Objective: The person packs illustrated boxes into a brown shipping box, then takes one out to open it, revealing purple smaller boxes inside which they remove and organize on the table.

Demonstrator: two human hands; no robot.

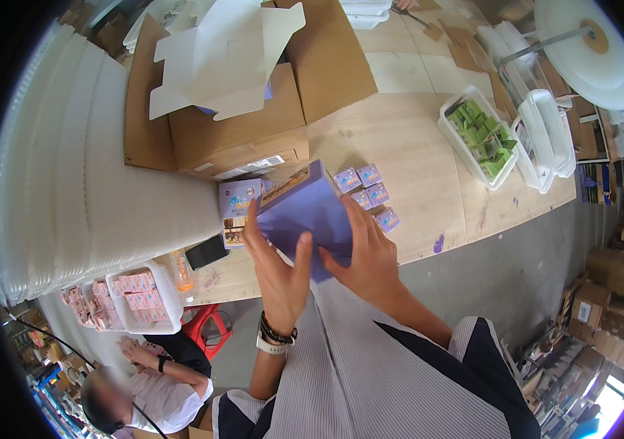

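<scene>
Between both hands is a purple cardboard display box (pixel 312 214), tilted above the table's near edge, a plain face towards me. My left hand (pixel 279 269) grips its left side, thumb against the near part. My right hand (pixel 364 249) grips the right side, its thumb pressed near the lower edge. Another purple printed box (pixel 237 200) stands on the table behind my left fingers, partly covered. Several small purple printed boxes (pixel 369 189) sit just beyond the right fingers; the held box hides some of them.
A large open brown carton (pixel 240 137) stands ahead, with an unfolded white box blank (pixel 229 60) across its top. White foam sheets (pixel 125 192) are stacked at left. A phone (pixel 206 252), bottle (pixel 181 271) and basket of green boxes (pixel 476 137) are nearby. A person (pixel 163 378) sits lower left.
</scene>
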